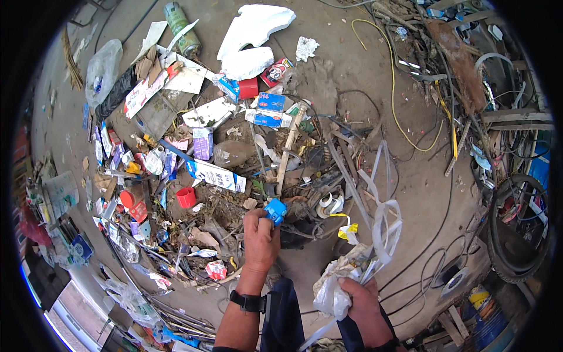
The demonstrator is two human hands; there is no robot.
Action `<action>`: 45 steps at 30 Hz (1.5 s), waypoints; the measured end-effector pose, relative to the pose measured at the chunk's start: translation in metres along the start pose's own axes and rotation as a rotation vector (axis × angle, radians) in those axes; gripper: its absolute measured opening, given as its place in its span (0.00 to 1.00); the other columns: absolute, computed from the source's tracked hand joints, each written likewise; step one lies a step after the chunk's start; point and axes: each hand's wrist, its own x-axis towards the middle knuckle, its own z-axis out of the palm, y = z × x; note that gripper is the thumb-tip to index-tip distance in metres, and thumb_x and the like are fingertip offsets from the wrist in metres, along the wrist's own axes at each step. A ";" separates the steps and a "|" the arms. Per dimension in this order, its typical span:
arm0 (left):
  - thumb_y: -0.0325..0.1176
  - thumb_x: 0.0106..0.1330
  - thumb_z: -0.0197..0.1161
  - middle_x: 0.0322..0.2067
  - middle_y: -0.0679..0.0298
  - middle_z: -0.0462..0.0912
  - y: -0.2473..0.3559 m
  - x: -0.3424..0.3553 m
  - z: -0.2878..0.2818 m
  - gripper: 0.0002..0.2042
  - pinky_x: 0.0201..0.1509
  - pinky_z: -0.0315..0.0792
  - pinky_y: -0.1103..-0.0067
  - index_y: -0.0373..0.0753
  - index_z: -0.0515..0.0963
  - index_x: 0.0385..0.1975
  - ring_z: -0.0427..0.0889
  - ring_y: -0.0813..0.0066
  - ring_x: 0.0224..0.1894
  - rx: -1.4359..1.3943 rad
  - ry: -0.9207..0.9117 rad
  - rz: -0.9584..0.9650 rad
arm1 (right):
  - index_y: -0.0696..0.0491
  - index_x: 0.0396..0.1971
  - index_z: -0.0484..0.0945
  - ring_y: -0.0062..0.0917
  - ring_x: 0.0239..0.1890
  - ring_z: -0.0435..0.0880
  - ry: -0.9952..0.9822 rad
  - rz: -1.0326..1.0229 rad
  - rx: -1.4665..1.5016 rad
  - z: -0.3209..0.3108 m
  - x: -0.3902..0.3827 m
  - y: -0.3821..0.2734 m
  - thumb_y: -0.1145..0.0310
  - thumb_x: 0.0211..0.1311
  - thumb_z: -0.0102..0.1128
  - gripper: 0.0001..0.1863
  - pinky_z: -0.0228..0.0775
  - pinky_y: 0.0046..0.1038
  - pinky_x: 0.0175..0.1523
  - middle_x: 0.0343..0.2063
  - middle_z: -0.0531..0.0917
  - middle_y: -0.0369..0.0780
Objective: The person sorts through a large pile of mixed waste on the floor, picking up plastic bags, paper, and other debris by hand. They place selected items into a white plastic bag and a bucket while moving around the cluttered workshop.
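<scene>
My left hand (pixel 261 243) is closed on a small bright blue box-like object (pixel 275 211), held above the near side of a litter heap (pixel 217 205). Its exact kind is hard to make out. In my right hand (pixel 365 311) is a bunched white plastic bag (pixel 334 296), gripped together with pale plastic strapping (pixel 387 232) that loops up and forward. Close to the right hand, a yellow and white scrap (pixel 348 231) lies just beyond the bag. A red cap (pixel 186 198) sits on the heap, left of the left hand.
White foam pieces (pixel 252 29) and a green can (pixel 182 30) lie at the far side. A wooden stick (pixel 290 146) stands out of the heap. A yellow cord (pixel 390 64) and dark cables cross the floor at right, near a tyre (pixel 516 229).
</scene>
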 end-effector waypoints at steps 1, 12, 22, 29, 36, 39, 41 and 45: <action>0.17 0.45 0.72 0.41 0.53 0.75 0.004 0.003 -0.006 0.19 0.45 0.71 0.66 0.37 0.68 0.32 0.75 0.51 0.44 -0.011 0.036 -0.002 | 0.58 0.54 0.70 0.29 0.43 0.84 0.034 0.015 -0.018 0.001 0.000 0.000 0.82 0.54 0.59 0.24 0.79 0.33 0.49 0.43 0.82 0.42; 0.18 0.42 0.73 0.41 0.55 0.78 0.017 0.020 -0.056 0.22 0.47 0.73 0.72 0.38 0.72 0.37 0.78 0.59 0.42 -0.197 0.115 -0.163 | 0.58 0.54 0.70 0.29 0.43 0.84 0.022 -0.033 -0.008 0.007 0.002 0.011 0.84 0.53 0.60 0.26 0.79 0.33 0.49 0.42 0.82 0.41; 0.25 0.60 0.70 0.37 0.65 0.81 -0.004 0.008 -0.074 0.17 0.41 0.74 0.83 0.31 0.74 0.47 0.79 0.81 0.36 -0.866 0.035 -0.611 | 0.58 0.55 0.70 0.30 0.42 0.84 -0.001 -0.045 0.013 0.018 0.002 0.015 0.83 0.51 0.61 0.27 0.79 0.33 0.48 0.43 0.81 0.42; 0.29 0.68 0.61 0.36 0.61 0.83 -0.010 0.006 -0.085 0.15 0.36 0.76 0.80 0.31 0.74 0.52 0.82 0.76 0.32 -0.983 0.011 -0.783 | 0.58 0.56 0.69 0.30 0.43 0.84 0.010 -0.053 0.009 0.019 0.001 0.020 0.84 0.50 0.61 0.29 0.79 0.34 0.48 0.44 0.81 0.42; 0.29 0.66 0.62 0.36 0.58 0.82 -0.013 -0.014 -0.086 0.16 0.35 0.78 0.77 0.32 0.71 0.52 0.82 0.73 0.33 -0.696 -0.451 -0.894 | 0.59 0.57 0.67 0.33 0.42 0.85 -0.023 -0.093 0.048 0.024 0.004 0.020 0.85 0.49 0.60 0.31 0.80 0.36 0.47 0.44 0.81 0.44; 0.30 0.65 0.64 0.34 0.59 0.82 -0.017 -0.019 -0.087 0.17 0.35 0.78 0.77 0.31 0.73 0.50 0.82 0.74 0.32 -0.605 -0.639 -0.884 | 0.59 0.56 0.68 0.33 0.42 0.85 -0.029 -0.104 0.051 0.025 0.007 0.022 0.84 0.49 0.60 0.30 0.80 0.36 0.46 0.43 0.81 0.44; 0.29 0.65 0.64 0.34 0.58 0.82 -0.023 -0.004 -0.097 0.17 0.35 0.79 0.78 0.31 0.73 0.51 0.82 0.73 0.33 -0.566 -0.642 -0.861 | 0.59 0.54 0.69 0.33 0.41 0.85 -0.057 -0.105 0.038 0.025 0.008 0.022 0.83 0.49 0.60 0.28 0.80 0.35 0.45 0.43 0.81 0.44; 0.29 0.66 0.62 0.39 0.56 0.82 -0.024 0.068 -0.156 0.17 0.35 0.81 0.75 0.31 0.72 0.53 0.84 0.68 0.34 -0.756 -0.281 -0.945 | 0.59 0.55 0.69 0.32 0.40 0.84 -0.113 -0.147 -0.022 0.022 0.003 0.016 0.82 0.49 0.60 0.28 0.80 0.35 0.46 0.42 0.81 0.43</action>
